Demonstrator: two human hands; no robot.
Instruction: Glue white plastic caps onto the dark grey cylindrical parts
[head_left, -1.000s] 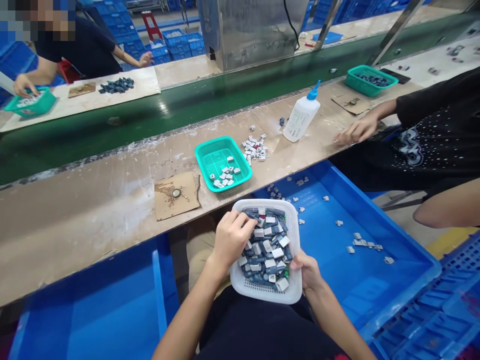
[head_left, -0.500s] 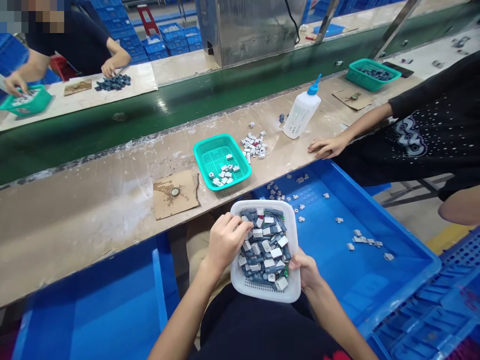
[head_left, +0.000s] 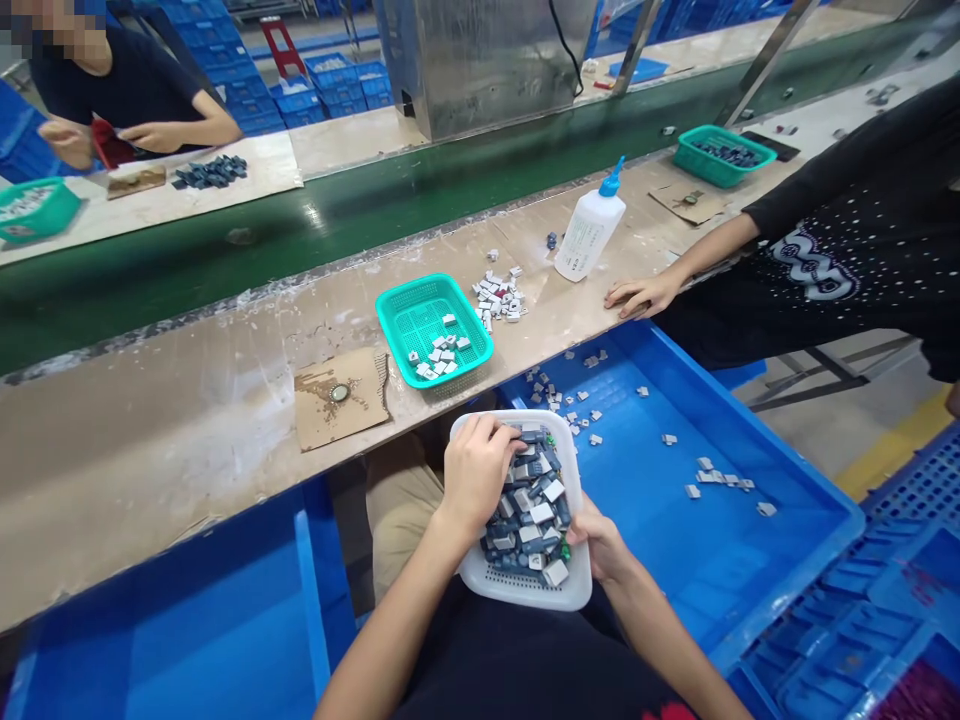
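A white plastic basket (head_left: 536, 598) is held above my lap, filled with small dark blue-grey and white plastic pieces (head_left: 534, 500). My right hand (head_left: 598, 542) grips its right rim, the thumb on the inner side. Over the basket's upper left, my left hand (head_left: 480, 468) has its fingers curled down among the pieces; whatever lies between the fingertips is hidden. On the bench beyond, a green basket (head_left: 384, 318) contains several white pieces. Beside that basket lies a loose pile of white pieces (head_left: 499, 298).
A cardboard piece (head_left: 364, 395) bearing a small round disc lies on the bench (head_left: 187, 440). A white bottle (head_left: 591, 232) with a blue nozzle stands farther right. White pieces are scattered in the large blue bin (head_left: 652, 500). A co-worker's hand (head_left: 643, 295) rests at the bench edge.
My left hand has moved from the basket's left rim farther in over the pieces. My right hand still grips the rim. The co-worker across the belt has drawn both hands back from the pieces.
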